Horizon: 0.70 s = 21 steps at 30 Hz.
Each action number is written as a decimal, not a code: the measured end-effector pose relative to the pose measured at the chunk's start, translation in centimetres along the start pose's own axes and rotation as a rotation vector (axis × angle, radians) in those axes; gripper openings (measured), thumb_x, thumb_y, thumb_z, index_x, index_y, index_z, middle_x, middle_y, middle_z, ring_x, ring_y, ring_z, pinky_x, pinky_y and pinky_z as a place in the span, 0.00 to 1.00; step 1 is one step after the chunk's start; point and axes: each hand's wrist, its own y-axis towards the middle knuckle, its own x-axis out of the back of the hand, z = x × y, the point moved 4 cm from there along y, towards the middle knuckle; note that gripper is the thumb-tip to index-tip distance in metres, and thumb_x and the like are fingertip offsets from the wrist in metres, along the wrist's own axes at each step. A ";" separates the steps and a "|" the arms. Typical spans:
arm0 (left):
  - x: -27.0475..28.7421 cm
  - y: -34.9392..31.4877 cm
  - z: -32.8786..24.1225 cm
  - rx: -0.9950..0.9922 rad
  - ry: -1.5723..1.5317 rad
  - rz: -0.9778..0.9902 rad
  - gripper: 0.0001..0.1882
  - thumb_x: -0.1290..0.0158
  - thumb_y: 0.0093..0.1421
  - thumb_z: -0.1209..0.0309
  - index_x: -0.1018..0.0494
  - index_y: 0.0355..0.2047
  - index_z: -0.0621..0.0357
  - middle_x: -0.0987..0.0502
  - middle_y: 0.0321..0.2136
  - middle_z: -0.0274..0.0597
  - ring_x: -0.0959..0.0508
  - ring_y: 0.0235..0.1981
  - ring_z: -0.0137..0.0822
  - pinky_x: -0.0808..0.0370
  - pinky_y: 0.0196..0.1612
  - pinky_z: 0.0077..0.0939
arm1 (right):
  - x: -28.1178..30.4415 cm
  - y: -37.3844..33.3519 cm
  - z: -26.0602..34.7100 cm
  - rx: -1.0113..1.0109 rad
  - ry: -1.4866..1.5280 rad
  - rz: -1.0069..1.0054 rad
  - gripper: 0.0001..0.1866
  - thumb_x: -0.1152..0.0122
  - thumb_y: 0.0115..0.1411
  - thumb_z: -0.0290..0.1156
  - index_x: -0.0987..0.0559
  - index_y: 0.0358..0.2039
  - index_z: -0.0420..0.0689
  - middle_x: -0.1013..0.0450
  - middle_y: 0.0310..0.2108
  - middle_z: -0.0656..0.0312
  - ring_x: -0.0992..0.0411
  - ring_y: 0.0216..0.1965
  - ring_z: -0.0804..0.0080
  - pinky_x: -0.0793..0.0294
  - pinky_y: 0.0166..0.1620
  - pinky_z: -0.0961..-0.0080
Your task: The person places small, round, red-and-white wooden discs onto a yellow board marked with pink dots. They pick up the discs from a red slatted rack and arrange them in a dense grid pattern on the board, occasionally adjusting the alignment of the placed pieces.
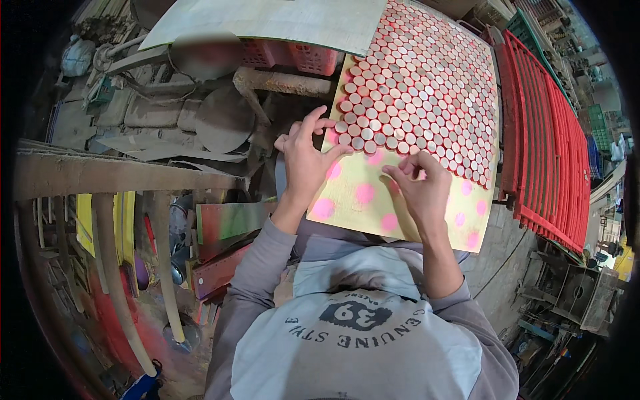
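Observation:
Many small round discs (427, 87) with pale faces and red rims lie packed side by side on a yellow board (347, 213) marked with pink spots. My left hand (305, 157) is at the board's left edge. Its thumb and fingers are spread around the front left corner of the disc rows, nearly touching the discs. Just in front of the lowest row, my right hand (427, 190) is closed, thumb against curled fingers, over the bare yellow part. Whatever it may hold is hidden by the fingers.
A pale sheet (280, 20) covers the far left, above red plastic crates (313, 59). Stacked red slatted frames (543, 140) stand close on the right. At left are a wooden rail (127, 175) and a dusty metal frame (280, 81).

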 end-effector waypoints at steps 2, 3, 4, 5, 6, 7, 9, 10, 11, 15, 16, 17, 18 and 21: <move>0.0 0.0 0.0 -0.004 -0.033 0.000 0.48 0.21 0.34 0.61 0.28 0.57 0.58 0.15 0.38 0.36 0.19 0.39 0.36 0.26 0.46 0.38 | 1.5 -0.6 -1.0 -0.070 -0.026 -0.031 0.19 0.18 0.45 0.28 0.25 0.21 0.38 0.28 0.19 0.64 0.37 0.21 0.78 0.35 0.27 0.77; 0.0 0.0 0.2 -0.005 -0.060 0.000 0.48 0.21 0.34 0.60 0.28 0.57 0.59 0.16 0.38 0.36 0.19 0.39 0.36 0.26 0.46 0.38 | 2.2 -0.9 -1.1 -0.082 -0.026 -0.043 0.18 0.18 0.46 0.29 0.25 0.21 0.38 0.28 0.20 0.64 0.37 0.22 0.78 0.35 0.27 0.77; -0.1 0.0 0.3 -0.007 -0.085 0.002 0.49 0.21 0.34 0.60 0.28 0.57 0.59 0.16 0.38 0.36 0.19 0.39 0.36 0.26 0.46 0.38 | 2.7 -1.2 -1.2 -0.096 -0.025 -0.056 0.18 0.18 0.46 0.29 0.25 0.22 0.38 0.28 0.20 0.64 0.36 0.22 0.78 0.34 0.27 0.77; -0.3 -0.1 0.4 0.013 -0.095 0.023 0.50 0.21 0.34 0.58 0.29 0.59 0.57 0.17 0.39 0.35 0.21 0.41 0.36 0.31 0.47 0.39 | 3.2 -1.5 -1.4 -0.110 -0.023 -0.068 0.18 0.18 0.46 0.29 0.25 0.22 0.38 0.28 0.20 0.64 0.36 0.22 0.78 0.34 0.27 0.77; -0.6 -0.3 0.5 0.033 -0.104 0.044 0.52 0.21 0.34 0.56 0.30 0.60 0.56 0.18 0.41 0.33 0.22 0.44 0.37 0.36 0.49 0.40 | 3.5 -1.7 -1.8 -0.106 -0.035 -0.073 0.18 0.18 0.47 0.30 0.24 0.22 0.38 0.28 0.20 0.65 0.36 0.22 0.79 0.34 0.27 0.78; -0.9 -0.4 0.6 0.052 -0.114 0.066 0.53 0.22 0.34 0.54 0.31 0.62 0.55 0.18 0.42 0.31 0.24 0.46 0.38 0.41 0.51 0.41 | 3.8 -1.9 -1.9 -0.114 -0.034 -0.074 0.18 0.18 0.47 0.30 0.24 0.22 0.38 0.28 0.20 0.65 0.36 0.22 0.79 0.34 0.27 0.78; -1.2 -0.6 0.8 0.065 -0.098 0.065 0.53 0.22 0.34 0.54 0.31 0.62 0.55 0.19 0.42 0.31 0.24 0.46 0.38 0.41 0.51 0.41 | 4.3 -2.3 -2.1 -0.129 -0.032 -0.076 0.18 0.18 0.47 0.30 0.24 0.22 0.38 0.29 0.19 0.66 0.37 0.22 0.80 0.35 0.27 0.79; -1.1 -0.4 0.7 0.068 -0.089 0.064 0.54 0.21 0.34 0.53 0.31 0.62 0.55 0.19 0.42 0.31 0.24 0.47 0.38 0.41 0.51 0.41 | 4.4 -2.4 -2.3 -0.156 -0.033 -0.076 0.18 0.18 0.47 0.30 0.24 0.22 0.38 0.29 0.19 0.66 0.38 0.21 0.80 0.35 0.27 0.79; -0.9 -0.2 0.3 0.032 -0.039 0.042 0.52 0.21 0.33 0.55 0.30 0.60 0.56 0.19 0.41 0.32 0.23 0.43 0.37 0.36 0.49 0.40 | 4.5 -2.6 -2.5 -0.184 -0.035 -0.077 0.18 0.17 0.47 0.30 0.24 0.21 0.38 0.30 0.18 0.66 0.38 0.21 0.80 0.36 0.27 0.79; -0.4 0.1 -0.4 -0.028 0.038 0.010 0.50 0.21 0.33 0.56 0.28 0.57 0.59 0.17 0.38 0.35 0.21 0.36 0.34 0.26 0.45 0.39 | 5.8 -3.1 -3.5 -0.286 0.056 -0.102 0.19 0.17 0.47 0.32 0.24 0.21 0.38 0.31 0.18 0.69 0.39 0.21 0.82 0.37 0.26 0.81; -0.4 0.0 -0.2 -0.018 0.026 0.017 0.50 0.21 0.33 0.56 0.28 0.57 0.59 0.17 0.39 0.35 0.21 0.36 0.34 0.26 0.45 0.38 | 6.5 -3.3 -3.8 -0.314 0.058 -0.093 0.18 0.18 0.48 0.31 0.23 0.21 0.38 0.31 0.18 0.70 0.39 0.22 0.83 0.37 0.27 0.82; -0.6 -0.1 0.2 0.018 -0.004 0.041 0.51 0.21 0.33 0.54 0.29 0.58 0.58 0.18 0.40 0.33 0.22 0.39 0.34 0.31 0.47 0.39 | 7.3 -3.5 -4.2 -0.342 0.061 -0.084 0.18 0.18 0.49 0.31 0.23 0.21 0.38 0.30 0.18 0.70 0.38 0.22 0.85 0.38 0.27 0.82; -0.7 -0.3 0.5 0.054 -0.033 0.066 0.53 0.22 0.33 0.51 0.30 0.60 0.56 0.19 0.41 0.31 0.22 0.42 0.35 0.36 0.49 0.39 | 8.3 -3.6 -4.6 -0.370 0.063 -0.076 0.17 0.19 0.51 0.31 0.23 0.21 0.38 0.30 0.19 0.71 0.38 0.23 0.86 0.38 0.27 0.83; -0.6 -0.4 0.1 0.088 -0.052 0.087 0.55 0.22 0.33 0.48 0.30 0.61 0.54 0.19 0.43 0.30 0.24 0.45 0.35 0.40 0.51 0.39 | 12.2 -4.0 -4.3 -0.369 0.149 -0.198 0.15 0.24 0.57 0.29 0.23 0.22 0.38 0.29 0.20 0.72 0.37 0.24 0.89 0.40 0.28 0.86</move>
